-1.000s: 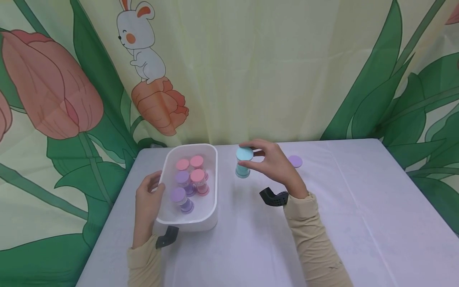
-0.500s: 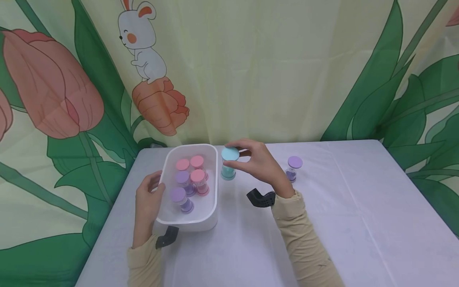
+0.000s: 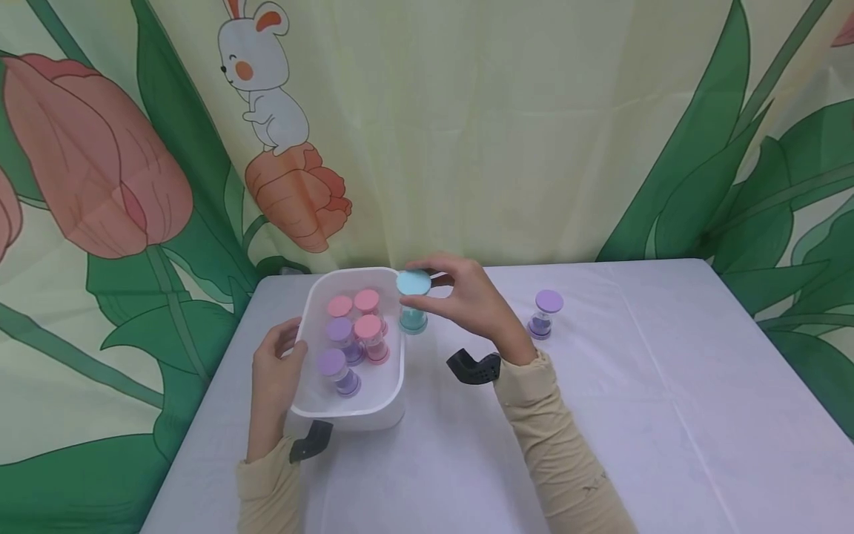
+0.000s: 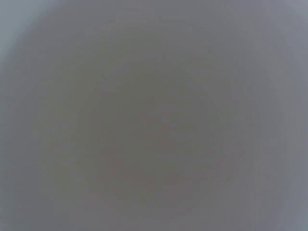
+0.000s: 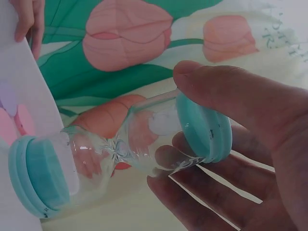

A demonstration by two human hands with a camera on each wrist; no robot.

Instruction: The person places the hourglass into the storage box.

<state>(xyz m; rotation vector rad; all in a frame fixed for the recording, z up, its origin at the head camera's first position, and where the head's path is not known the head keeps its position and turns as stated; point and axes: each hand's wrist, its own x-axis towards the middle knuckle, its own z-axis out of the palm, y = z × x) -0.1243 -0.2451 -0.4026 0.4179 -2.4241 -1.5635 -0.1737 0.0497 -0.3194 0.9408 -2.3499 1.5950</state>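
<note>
In the head view my right hand (image 3: 467, 297) holds a teal-capped hourglass (image 3: 414, 322) by its top cap, between thumb and fingers. The hourglass is beside the right rim of a white plastic bin (image 3: 396, 404). Up close in the right wrist view, the clear glass hourglass (image 5: 118, 149) shows a narrow waist, with thumb and fingers around one teal cap. My left hand (image 3: 276, 371) grips the bin's left wall. Inside the bin stand several hourglasses, among them a pink one (image 3: 371, 337) and a purple one (image 3: 339, 371). The left wrist view is a grey blur.
Another purple hourglass (image 3: 543, 315) stands on the white-clothed table (image 3: 600, 430), to the right of my right hand. Behind the table hangs a printed curtain (image 3: 467, 148) with tulips and a rabbit.
My right hand has moved left with the teal hourglass, up to the bin's right side. The purple hourglass on the table has come into fuller view. My left hand and the bin have stayed put.
</note>
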